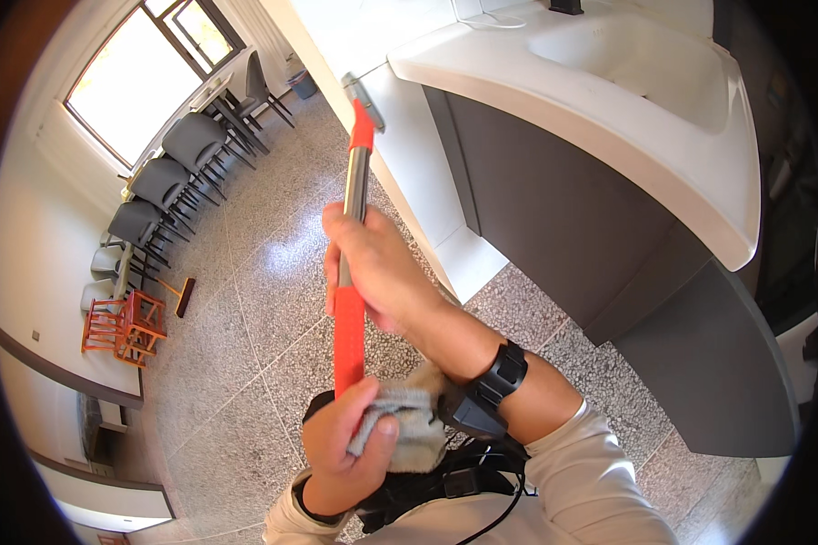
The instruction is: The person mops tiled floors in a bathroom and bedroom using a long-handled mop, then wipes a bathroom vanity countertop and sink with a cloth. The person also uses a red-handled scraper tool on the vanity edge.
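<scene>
A cleaning tool [357, 177] with a red grip, a metal shaft and a narrow grey head is held lengthwise before me. Its head, squeegee-like, is up by the corner of the white tiled wall; whether it touches the tiles I cannot tell. My right hand [371, 262] is closed around the metal shaft just above the red grip. Lower down, my left hand [347, 436] grasps a crumpled grey cloth [412, 429] and the lower end of the red grip, which is partly hidden by hand and cloth. The right forearm wears a black strap with a device.
To the right, a white washbasin [572, 102] tops a dark grey cabinet [552, 204]. At left stand grey chairs [194, 139] along a table under the window, stacked wooden chairs [133, 327], and a broom [185, 297] on the speckled floor. A blue bin [302, 84] stands far off.
</scene>
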`<move>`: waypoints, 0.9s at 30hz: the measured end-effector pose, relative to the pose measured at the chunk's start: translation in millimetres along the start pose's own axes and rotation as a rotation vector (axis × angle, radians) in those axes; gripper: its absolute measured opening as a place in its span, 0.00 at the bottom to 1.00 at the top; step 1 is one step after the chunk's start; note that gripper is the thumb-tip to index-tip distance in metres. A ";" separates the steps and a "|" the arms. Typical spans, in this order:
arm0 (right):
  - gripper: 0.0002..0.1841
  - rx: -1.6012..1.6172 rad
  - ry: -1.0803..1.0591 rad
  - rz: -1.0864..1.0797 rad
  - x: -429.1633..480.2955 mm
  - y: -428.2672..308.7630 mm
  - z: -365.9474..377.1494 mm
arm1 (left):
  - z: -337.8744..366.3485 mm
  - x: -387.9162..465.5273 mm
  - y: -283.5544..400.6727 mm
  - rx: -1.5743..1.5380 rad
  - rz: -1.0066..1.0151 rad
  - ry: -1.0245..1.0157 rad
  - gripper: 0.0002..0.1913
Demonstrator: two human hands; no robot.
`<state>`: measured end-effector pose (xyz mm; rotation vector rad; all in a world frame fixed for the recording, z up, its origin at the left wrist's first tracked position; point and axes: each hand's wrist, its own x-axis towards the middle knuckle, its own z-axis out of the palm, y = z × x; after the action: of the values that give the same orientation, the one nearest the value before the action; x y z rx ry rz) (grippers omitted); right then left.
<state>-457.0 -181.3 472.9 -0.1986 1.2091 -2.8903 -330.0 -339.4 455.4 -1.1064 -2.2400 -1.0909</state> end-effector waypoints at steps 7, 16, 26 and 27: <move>0.18 0.020 0.034 -0.004 -3.3 -7.7 -2.6 | 4.2 8.2 1.8 0.077 -0.121 -0.025 0.20; 0.19 0.013 0.010 0.020 -1.6 -7.7 -11.5 | 5.9 11.9 6.0 0.034 -0.157 -0.032 0.21; 0.19 0.028 -0.009 0.055 -6.6 -20.6 -15.5 | 15.0 17.3 17.8 -0.020 -0.108 -0.046 0.21; 0.19 0.017 -0.024 0.100 -6.5 -20.3 -16.1 | 15.0 16.3 18.9 -0.081 -0.046 -0.046 0.21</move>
<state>-451.4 -155.3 475.4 -0.1667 1.1550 -2.8039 -325.0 -312.6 465.5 -1.1281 -2.2856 -1.1959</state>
